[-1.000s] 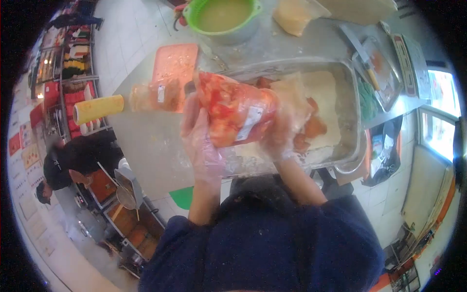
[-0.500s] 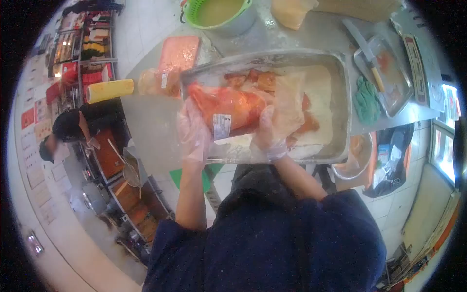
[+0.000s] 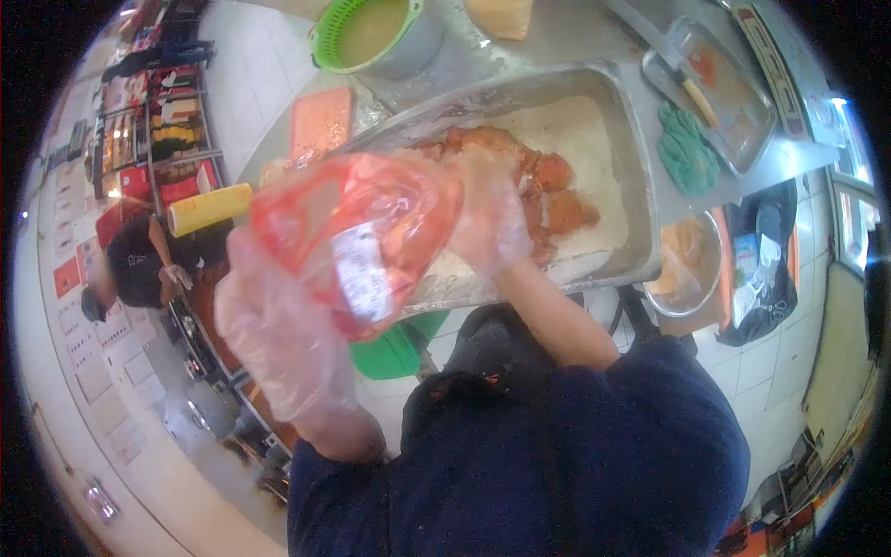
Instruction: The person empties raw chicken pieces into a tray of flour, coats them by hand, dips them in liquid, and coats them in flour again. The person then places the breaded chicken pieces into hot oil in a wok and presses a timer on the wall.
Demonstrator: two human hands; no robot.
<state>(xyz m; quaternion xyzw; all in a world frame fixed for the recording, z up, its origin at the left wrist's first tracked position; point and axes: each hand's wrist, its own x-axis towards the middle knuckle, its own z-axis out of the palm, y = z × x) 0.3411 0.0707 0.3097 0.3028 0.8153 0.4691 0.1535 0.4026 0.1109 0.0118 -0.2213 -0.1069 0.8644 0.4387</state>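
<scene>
A clear plastic bag [image 3: 418, 237] of reddish raw meat with a white printed label [image 3: 363, 277] is tilted in front of me. My left hand [image 3: 278, 311], in a loose clear plastic glove, is closed around the bag's left side. At the bag's right end is my gloved right hand [image 3: 490, 218], its fingers smeared by motion, so their grip is unclear. Beneath and beyond that hand, coated meat pieces [image 3: 561, 212] lie in a large metal tray [image 3: 640, 213] with pale powder or batter on its bottom.
A grey bucket with a green basket [image 3: 329, 42] stands at the back. A knife [image 3: 696, 97] lies across a smaller tray [image 3: 747, 139] beside a green cloth [image 3: 687, 153]. Near the left are a pink board [image 3: 320, 121] and a yellow roll [image 3: 212, 210]. A metal bowl [image 3: 715, 255] sits lower right; another person [image 3: 139, 260] stands left.
The bag has moved left and closer to me and has tilted. More meat shows in the tray. My right hand has moved up and slightly left, and the view has shifted.
</scene>
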